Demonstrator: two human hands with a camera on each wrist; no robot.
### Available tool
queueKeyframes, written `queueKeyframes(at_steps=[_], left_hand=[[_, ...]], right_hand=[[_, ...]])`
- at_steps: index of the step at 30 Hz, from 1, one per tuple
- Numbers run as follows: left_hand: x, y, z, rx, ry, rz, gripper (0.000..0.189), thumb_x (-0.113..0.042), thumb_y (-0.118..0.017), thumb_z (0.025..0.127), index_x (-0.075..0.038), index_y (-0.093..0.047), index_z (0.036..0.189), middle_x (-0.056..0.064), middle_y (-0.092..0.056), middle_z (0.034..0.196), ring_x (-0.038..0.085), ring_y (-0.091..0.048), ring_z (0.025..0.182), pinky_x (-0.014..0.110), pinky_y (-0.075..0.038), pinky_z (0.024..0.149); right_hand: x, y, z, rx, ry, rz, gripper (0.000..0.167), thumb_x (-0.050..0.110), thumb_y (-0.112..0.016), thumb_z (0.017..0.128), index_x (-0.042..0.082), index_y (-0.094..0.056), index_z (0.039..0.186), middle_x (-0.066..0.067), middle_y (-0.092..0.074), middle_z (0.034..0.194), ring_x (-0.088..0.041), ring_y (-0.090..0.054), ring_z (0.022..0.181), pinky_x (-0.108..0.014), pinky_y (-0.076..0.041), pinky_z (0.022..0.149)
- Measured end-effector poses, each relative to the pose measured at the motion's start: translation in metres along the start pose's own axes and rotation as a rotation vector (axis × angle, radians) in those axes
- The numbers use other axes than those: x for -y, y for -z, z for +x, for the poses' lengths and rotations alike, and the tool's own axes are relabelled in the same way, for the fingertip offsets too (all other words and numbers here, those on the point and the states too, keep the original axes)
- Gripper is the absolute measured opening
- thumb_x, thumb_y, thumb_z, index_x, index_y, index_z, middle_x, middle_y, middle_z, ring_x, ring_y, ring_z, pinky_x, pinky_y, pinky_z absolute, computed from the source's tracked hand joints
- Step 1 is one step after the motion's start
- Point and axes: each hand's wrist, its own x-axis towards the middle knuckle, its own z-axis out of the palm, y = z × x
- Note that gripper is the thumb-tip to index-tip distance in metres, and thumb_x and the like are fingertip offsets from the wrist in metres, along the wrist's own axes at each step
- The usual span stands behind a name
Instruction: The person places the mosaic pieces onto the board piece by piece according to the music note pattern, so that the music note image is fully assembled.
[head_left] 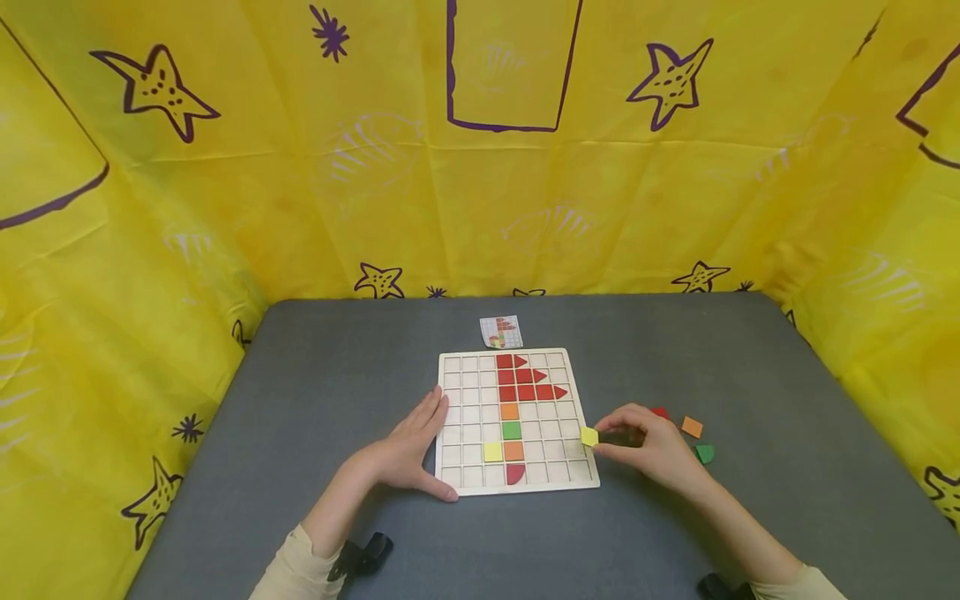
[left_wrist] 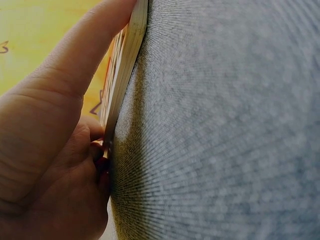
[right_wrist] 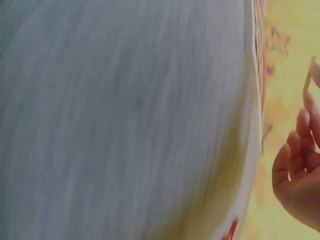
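Observation:
A white gridded board (head_left: 467,429) lies on the grey table with coloured pieces set in its squares. Red squares and points form three rows at the top; orange, green, orange and a red rounded piece (head_left: 515,474) run down below, with a yellow square (head_left: 492,452) beside. My left hand (head_left: 405,446) rests along the board's left edge, fingers extended, its thumb (left_wrist: 75,55) at the near left corner. Between thumb and fingertips my right hand (head_left: 648,442) pinches a yellow tile (head_left: 589,437) with cut corners, over the board's right edge. The right wrist view shows this tile (right_wrist: 309,75) edge-on.
Behind the board lies a small card (head_left: 501,332) printed with a coloured grid pattern. Right of my right hand are loose pieces: an orange square (head_left: 692,427), a green one (head_left: 704,454) and a partly hidden red one (head_left: 660,412). Yellow patterned cloth (head_left: 480,208) surrounds the table.

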Motion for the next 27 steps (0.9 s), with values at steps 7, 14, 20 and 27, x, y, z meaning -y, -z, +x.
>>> queueKeyframes(at_steps=[7, 14, 20, 27], left_hand=[[0.000, 0.000, -0.001, -0.006, -0.011, -0.021, 0.134, -0.059, -0.084, 0.065, 0.001, -0.006, 0.155, 0.017, 0.007, 0.162, 0.031, 0.003, 0.148, 0.055, -0.017, 0.113], [-0.001, -0.001, -0.001, -0.002, -0.007, -0.012, 0.134, -0.062, -0.082, 0.064, -0.001, -0.005, 0.155, 0.015, 0.008, 0.162, 0.029, 0.004, 0.148, 0.054, -0.016, 0.114], [-0.001, 0.000, 0.000, -0.005, 0.000, -0.007, 0.134, -0.062, -0.083, 0.064, -0.001, -0.006, 0.155, 0.016, 0.007, 0.162, 0.030, 0.003, 0.149, 0.053, -0.017, 0.114], [-0.003, 0.001, -0.001, -0.006, 0.006, -0.015, 0.133, -0.060, -0.083, 0.064, -0.001, -0.007, 0.155, 0.015, 0.007, 0.162, 0.030, 0.003, 0.149, 0.053, -0.017, 0.114]], right_hand=[[0.022, -0.040, 0.009, 0.088, 0.058, -0.012, 0.025, 0.035, -0.087, 0.072, 0.031, -0.071, 0.091, 0.007, -0.064, 0.090, -0.017, -0.054, 0.083, -0.028, -0.044, 0.070], [0.038, -0.072, 0.018, 0.166, 0.237, -0.107, 0.025, 0.034, -0.088, 0.071, 0.026, -0.070, 0.088, 0.016, -0.064, 0.088, -0.008, -0.054, 0.085, -0.029, -0.044, 0.077], [0.049, -0.090, 0.025, 0.200, 0.321, -0.222, 0.024, 0.033, -0.088, 0.070, 0.022, -0.070, 0.082, 0.016, -0.060, 0.082, -0.005, -0.049, 0.082, -0.026, -0.042, 0.076], [0.061, -0.101, 0.029, 0.191, 0.362, -0.421, 0.024, 0.035, -0.087, 0.068, 0.022, -0.069, 0.080, 0.014, -0.054, 0.075, -0.006, -0.044, 0.076, -0.024, -0.038, 0.068]])
